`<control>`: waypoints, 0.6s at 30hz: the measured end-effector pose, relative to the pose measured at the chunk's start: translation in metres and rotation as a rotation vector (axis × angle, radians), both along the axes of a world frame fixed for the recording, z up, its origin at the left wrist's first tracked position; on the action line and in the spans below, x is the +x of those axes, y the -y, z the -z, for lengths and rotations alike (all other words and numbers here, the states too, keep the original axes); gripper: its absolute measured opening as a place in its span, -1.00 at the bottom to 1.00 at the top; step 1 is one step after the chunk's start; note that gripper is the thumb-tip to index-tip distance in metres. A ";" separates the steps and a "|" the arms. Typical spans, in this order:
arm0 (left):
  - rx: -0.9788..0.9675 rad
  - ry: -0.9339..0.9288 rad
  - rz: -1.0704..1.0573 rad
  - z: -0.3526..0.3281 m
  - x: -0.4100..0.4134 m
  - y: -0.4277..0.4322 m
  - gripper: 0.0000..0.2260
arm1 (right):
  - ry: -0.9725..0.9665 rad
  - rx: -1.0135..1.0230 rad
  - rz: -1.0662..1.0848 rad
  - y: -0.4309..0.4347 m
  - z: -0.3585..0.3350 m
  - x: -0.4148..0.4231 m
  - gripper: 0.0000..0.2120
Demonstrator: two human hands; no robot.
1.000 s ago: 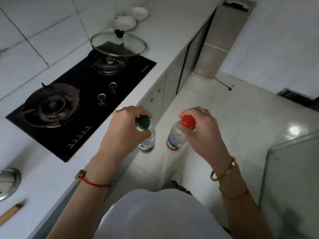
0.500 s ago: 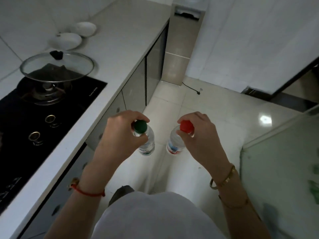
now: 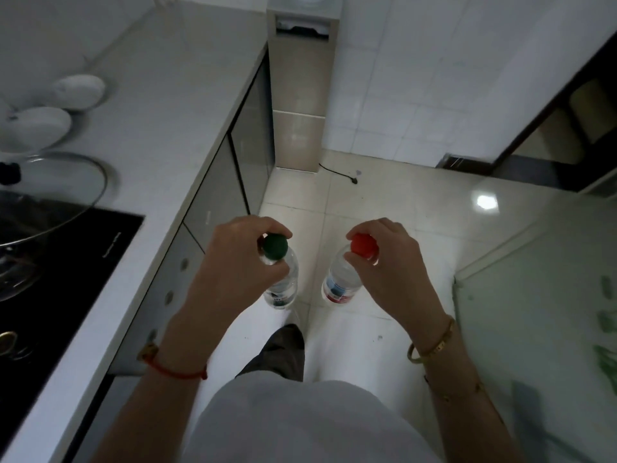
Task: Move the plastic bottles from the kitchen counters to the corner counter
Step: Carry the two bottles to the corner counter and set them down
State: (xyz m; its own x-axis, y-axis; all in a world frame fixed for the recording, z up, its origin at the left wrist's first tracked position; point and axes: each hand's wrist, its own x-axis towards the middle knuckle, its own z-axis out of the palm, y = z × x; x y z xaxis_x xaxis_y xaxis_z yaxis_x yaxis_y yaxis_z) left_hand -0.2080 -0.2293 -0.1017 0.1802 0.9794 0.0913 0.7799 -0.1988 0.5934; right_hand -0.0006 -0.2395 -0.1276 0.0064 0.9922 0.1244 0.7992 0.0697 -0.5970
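Note:
My left hand (image 3: pixel 238 262) grips a clear plastic bottle with a green cap (image 3: pixel 283 285) by its neck, so the bottle hangs upright over the floor. My right hand (image 3: pixel 389 265) holds a second clear bottle with a red cap (image 3: pixel 339 284) the same way, beside the first. Both bottles hang in the aisle, to the right of the white kitchen counter (image 3: pixel 173 105). Fingers cover part of each cap.
On the counter at left sit a black gas hob (image 3: pixel 50 262), a glass lid (image 3: pixel 50 188) and two white bowls (image 3: pixel 56 108). A tall beige appliance (image 3: pixel 300 95) stands at the counter's far end. A pale glass surface (image 3: pixel 541 312) lies at right. A cord (image 3: pixel 337 173) crosses the tiled floor.
The view has swung right and moved forward along the counter, so the hob has slid to the left edge. Both hands still hold their bottles, now slightly farther apart.

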 end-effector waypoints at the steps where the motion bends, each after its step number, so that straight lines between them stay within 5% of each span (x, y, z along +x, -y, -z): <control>1: 0.001 0.004 0.007 0.000 0.002 -0.015 -0.71 | 0.000 -0.002 0.012 -0.013 0.000 0.002 -0.75; 18: 0.051 0.018 0.168 -0.009 0.033 -0.274 -0.69 | -0.033 0.006 0.116 -0.247 -0.012 0.023 -0.73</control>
State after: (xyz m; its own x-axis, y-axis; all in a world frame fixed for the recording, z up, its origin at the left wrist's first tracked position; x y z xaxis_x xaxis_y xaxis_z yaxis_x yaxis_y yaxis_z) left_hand -0.1749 0.0443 -0.0929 0.3389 0.9297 0.1442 0.7228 -0.3554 0.5927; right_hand 0.0222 0.0074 -0.1153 0.1250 0.9839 0.1281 0.7818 -0.0182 -0.6232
